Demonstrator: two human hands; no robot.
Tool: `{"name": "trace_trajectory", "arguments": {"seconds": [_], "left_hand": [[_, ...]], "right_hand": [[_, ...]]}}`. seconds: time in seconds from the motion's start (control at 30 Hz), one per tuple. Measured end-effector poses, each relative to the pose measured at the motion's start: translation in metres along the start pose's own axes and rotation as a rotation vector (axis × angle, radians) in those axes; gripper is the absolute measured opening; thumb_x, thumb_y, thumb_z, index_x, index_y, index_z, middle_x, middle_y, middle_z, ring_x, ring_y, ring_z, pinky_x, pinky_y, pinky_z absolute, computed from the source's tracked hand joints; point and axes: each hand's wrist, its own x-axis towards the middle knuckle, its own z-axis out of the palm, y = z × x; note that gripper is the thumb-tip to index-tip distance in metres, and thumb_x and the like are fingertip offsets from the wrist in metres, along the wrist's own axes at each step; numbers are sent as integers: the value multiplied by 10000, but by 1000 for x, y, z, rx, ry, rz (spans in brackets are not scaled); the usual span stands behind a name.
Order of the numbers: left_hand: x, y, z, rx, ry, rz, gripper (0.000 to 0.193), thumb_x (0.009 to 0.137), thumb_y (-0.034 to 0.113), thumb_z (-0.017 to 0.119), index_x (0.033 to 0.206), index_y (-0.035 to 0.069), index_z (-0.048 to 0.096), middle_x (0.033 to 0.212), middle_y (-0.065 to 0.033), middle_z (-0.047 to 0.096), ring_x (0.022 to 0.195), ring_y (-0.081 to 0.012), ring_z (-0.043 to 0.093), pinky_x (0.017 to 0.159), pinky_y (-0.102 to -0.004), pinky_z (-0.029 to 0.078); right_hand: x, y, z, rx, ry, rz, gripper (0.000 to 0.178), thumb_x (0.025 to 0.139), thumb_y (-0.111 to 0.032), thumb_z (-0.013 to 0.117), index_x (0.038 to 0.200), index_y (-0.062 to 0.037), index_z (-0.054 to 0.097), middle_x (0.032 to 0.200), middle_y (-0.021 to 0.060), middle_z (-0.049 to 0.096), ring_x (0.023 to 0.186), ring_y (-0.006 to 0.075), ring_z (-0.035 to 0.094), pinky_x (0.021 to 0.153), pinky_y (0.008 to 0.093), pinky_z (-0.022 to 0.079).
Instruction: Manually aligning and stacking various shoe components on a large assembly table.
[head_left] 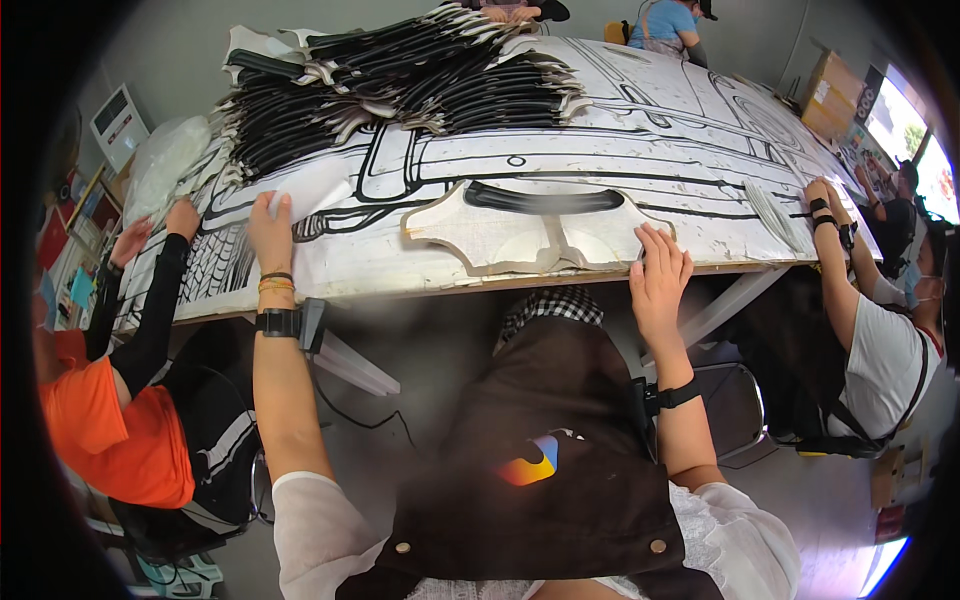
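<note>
My left hand [270,235] is closed, thumb against fingers, on a thin white sheet [318,188] that lies loosely over the table to its right. In front of me at the table's near edge lies a flat cream fabric piece [500,235] with scooped edges and a black curved band along its top, like an opened-out shoe upper. My right hand [660,275] rests on this piece's right end, its fingers stretched out and gripping nothing. Beyond my left hand, a large heap of similar black-banded pieces [400,85] covers the far left of the table.
The long white table [700,130] carries black line drawings. A clear plastic bag [170,155] sits at the left, and white strips [770,218] lie at the right. Co-workers sit close on both sides: an orange shirt [130,440] left, a white shirt [885,350] right. Others are across the table.
</note>
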Motion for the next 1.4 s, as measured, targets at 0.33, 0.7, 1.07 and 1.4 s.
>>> {"name": "trace_trajectory", "arguments": {"seconds": [0.33,0.7,1.07,1.4], "left_hand": [[-106,186,-83,-700,-190,-85,179,901,158,680,1001,24,618,770,-10,599,519,-33,505,402,-185,361],[-233,242,-36,-705,-750,-306,204,859,181,701,952,8,651,785,-89,700,716,-127,674,665,-273,517],[-201,249,-12,-1094,-683,-553,292,875,34,671,1122,-11,522,770,-40,599,502,-58,480,442,-181,339],[-161,265,0,-1108,-358,-340,269,939,77,602,1172,6,487,905,-15,550,538,-22,431,463,-164,301]], "right_hand": [[-26,-16,-38,467,101,-82,453,923,-365,528,1186,-4,600,1228,168,595,1234,335,492,1033,402,372],[-52,-74,-55,1354,-685,341,368,919,-109,613,1252,2,503,763,57,648,550,88,584,535,222,468],[-10,-67,-48,1298,-153,409,460,932,-206,601,1323,-63,406,664,12,502,519,73,434,483,221,356],[54,-74,-69,1494,-241,264,523,902,-166,594,1357,-77,350,652,-37,374,519,49,328,488,202,308]]}}
